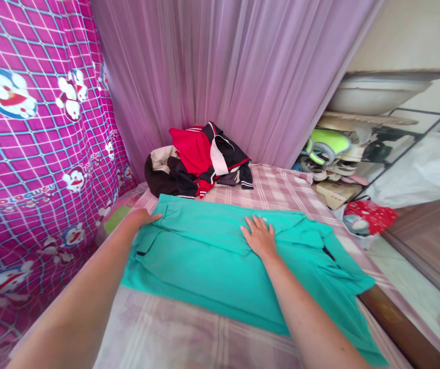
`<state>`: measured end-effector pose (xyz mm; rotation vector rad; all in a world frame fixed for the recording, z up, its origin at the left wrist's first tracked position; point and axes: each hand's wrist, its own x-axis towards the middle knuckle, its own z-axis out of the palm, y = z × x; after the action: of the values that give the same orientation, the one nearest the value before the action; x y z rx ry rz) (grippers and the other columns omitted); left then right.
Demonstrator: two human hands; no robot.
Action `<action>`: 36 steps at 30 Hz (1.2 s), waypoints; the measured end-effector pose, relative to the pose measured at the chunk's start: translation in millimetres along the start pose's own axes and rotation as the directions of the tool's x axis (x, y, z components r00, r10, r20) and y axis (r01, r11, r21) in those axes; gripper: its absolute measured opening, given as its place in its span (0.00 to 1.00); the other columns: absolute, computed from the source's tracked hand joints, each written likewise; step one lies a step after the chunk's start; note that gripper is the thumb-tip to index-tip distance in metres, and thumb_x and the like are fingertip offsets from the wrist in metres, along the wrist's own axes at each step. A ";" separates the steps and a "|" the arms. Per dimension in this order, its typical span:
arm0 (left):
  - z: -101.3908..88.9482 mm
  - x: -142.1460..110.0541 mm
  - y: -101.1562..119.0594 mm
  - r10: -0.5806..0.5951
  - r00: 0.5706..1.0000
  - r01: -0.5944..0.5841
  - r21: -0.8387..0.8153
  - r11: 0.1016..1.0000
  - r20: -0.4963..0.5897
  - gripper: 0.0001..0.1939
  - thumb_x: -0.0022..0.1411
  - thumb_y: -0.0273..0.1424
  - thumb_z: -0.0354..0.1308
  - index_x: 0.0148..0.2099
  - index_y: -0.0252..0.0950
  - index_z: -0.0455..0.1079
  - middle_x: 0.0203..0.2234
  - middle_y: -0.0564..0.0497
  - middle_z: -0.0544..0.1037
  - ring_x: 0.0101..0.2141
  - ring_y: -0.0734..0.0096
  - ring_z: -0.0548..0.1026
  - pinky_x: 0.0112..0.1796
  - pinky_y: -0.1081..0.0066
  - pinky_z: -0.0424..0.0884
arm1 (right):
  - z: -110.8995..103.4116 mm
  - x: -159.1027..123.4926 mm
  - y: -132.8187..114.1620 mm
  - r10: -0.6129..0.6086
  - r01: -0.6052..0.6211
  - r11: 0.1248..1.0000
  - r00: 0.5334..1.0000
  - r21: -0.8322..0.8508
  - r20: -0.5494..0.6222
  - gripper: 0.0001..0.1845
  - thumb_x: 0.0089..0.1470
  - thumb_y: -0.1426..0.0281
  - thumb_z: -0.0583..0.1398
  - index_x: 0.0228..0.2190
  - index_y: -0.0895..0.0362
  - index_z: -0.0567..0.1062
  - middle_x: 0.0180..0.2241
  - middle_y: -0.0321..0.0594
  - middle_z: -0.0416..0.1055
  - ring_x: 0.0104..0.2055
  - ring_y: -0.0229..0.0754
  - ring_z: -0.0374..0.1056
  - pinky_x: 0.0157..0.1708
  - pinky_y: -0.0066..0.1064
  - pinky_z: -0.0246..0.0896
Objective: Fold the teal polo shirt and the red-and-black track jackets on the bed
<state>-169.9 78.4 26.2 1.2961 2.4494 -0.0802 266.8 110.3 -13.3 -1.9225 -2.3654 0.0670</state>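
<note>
A teal short-sleeved shirt (212, 271) lies spread across the checked bed, its far side folded over in a long strip. My right hand (260, 238) rests flat on the folded strip, fingers spread, near a small white mark on the cloth. At the shirt's left end, my left hand (143, 218) is closed at the fabric's edge with a digit on top; its other fingers are mostly hidden. Dark trim shows at the left end and near the sleeve on the right.
Behind the shirt sits a heap of red, black and white clothes (208, 159) against a purple curtain (223, 61). A pink patterned cloth (39, 154) hangs at left. On the right stand a shoe rack (385, 166) and a red bag (372, 215). A wooden edge (397, 318) borders the bed.
</note>
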 end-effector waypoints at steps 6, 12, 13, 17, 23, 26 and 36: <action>3.1 -3.9 -2.8 0.001 0.999 -0.005 -0.105 0.995 -0.040 0.42 0.44 0.64 0.58 0.46 0.31 0.77 0.49 0.29 0.78 0.52 0.37 0.74 0.44 0.57 0.73 | -0.8 -0.4 -0.1 -0.003 0.003 1.000 1.000 0.024 0.001 0.31 0.67 0.53 0.44 0.65 0.51 0.60 0.69 0.44 0.51 0.71 0.49 0.43 0.66 0.53 0.37; 0.9 -15.1 -11.4 -0.004 0.999 0.015 -0.315 0.949 0.035 0.35 0.43 0.59 0.64 0.40 0.34 0.77 0.38 0.36 0.83 0.42 0.46 0.80 0.36 0.63 0.75 | -19.8 -5.8 -1.1 0.013 -0.007 0.995 0.998 0.099 -0.059 0.29 0.67 0.59 0.46 0.64 0.55 0.63 0.69 0.47 0.52 0.71 0.51 0.45 0.66 0.55 0.38; -0.1 -17.6 -12.6 -0.001 0.998 0.021 -0.356 0.934 0.058 0.33 0.43 0.58 0.65 0.39 0.34 0.76 0.37 0.37 0.83 0.40 0.48 0.81 0.35 0.64 0.75 | -26.5 -9.9 -6.4 -0.014 0.024 0.994 0.995 0.105 -0.094 0.29 0.66 0.59 0.46 0.64 0.55 0.63 0.69 0.48 0.51 0.71 0.52 0.45 0.66 0.56 0.37; -3.3 -29.0 -13.1 0.032 0.987 0.058 -0.528 0.847 0.160 0.28 0.43 0.54 0.68 0.37 0.37 0.75 0.37 0.40 0.83 0.39 0.52 0.81 0.34 0.65 0.78 | -46.3 -38.8 -44.4 -0.285 0.303 0.943 0.949 0.139 -0.136 0.31 0.65 0.56 0.49 0.65 0.53 0.60 0.70 0.47 0.48 0.72 0.53 0.41 0.67 0.57 0.30; -13.8 -43.2 -8.4 0.130 0.950 0.127 -0.733 0.668 0.283 0.27 0.38 0.50 0.74 0.37 0.40 0.76 0.41 0.42 0.83 0.43 0.54 0.81 0.37 0.66 0.80 | -38.1 -74.2 -83.6 -0.528 0.487 0.839 0.836 0.244 0.146 0.33 0.62 0.53 0.54 0.64 0.51 0.62 0.69 0.50 0.48 0.72 0.53 0.41 0.67 0.58 0.29; -25.7 -50.0 -2.6 0.181 0.941 0.113 -0.773 0.624 0.284 0.26 0.38 0.47 0.75 0.38 0.40 0.76 0.42 0.44 0.83 0.42 0.55 0.82 0.37 0.66 0.81 | -41.3 -75.9 -87.6 -0.521 0.483 0.840 0.844 0.248 0.123 0.31 0.63 0.55 0.55 0.63 0.53 0.64 0.69 0.51 0.49 0.71 0.54 0.42 0.67 0.58 0.28; -57.2 -73.6 27.3 0.221 0.955 0.034 -0.814 0.580 0.198 0.27 0.45 0.44 0.73 0.46 0.40 0.74 0.40 0.45 0.84 0.40 0.57 0.82 0.39 0.64 0.81 | -55.0 -72.5 -120.7 -0.585 0.545 0.796 0.805 0.264 0.102 0.18 0.64 0.59 0.55 0.47 0.54 0.79 0.61 0.46 0.66 0.66 0.53 0.56 0.66 0.54 0.41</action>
<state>-127.0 48.6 108.1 0.8783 1.7581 0.7655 169.3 13.2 49.4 -1.0807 -2.8035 0.4555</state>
